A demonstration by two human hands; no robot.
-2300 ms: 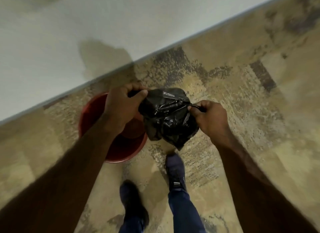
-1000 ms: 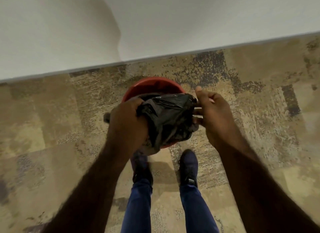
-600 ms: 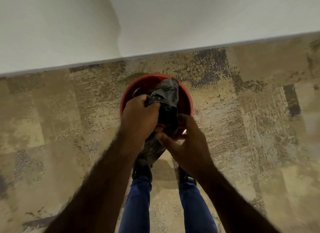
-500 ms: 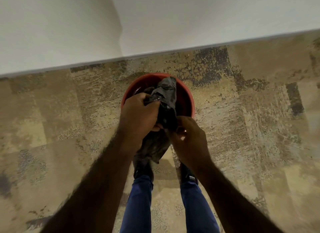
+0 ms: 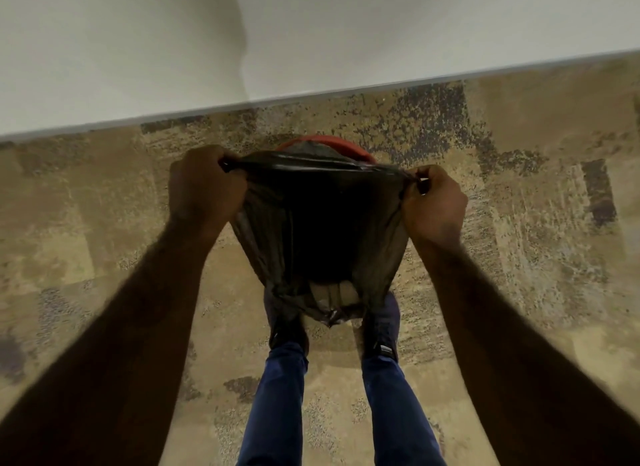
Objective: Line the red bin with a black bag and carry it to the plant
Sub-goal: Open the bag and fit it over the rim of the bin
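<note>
Red bin (image 5: 349, 150) on patterned carpet (image 5: 519, 257)

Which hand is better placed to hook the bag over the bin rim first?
Neither clearly: the left hand and right hand grip opposite ends of the black bag, stretched level above the red bin.

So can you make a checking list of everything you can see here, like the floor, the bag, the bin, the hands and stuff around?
Surface: patterned tan and dark carpet, no table.
Job's things: black bag stretched wide and held up in the air; red bin on the carpet behind it, only its far rim showing, not lined yet.
Clutter: nothing seen.
Grippers: left hand and right hand each grip one side of the bag's top edge.
Cables: nothing seen.
Surroundings: white wall just beyond the bin; the person's shoes and blue trousers below; no plant in view.
</note>
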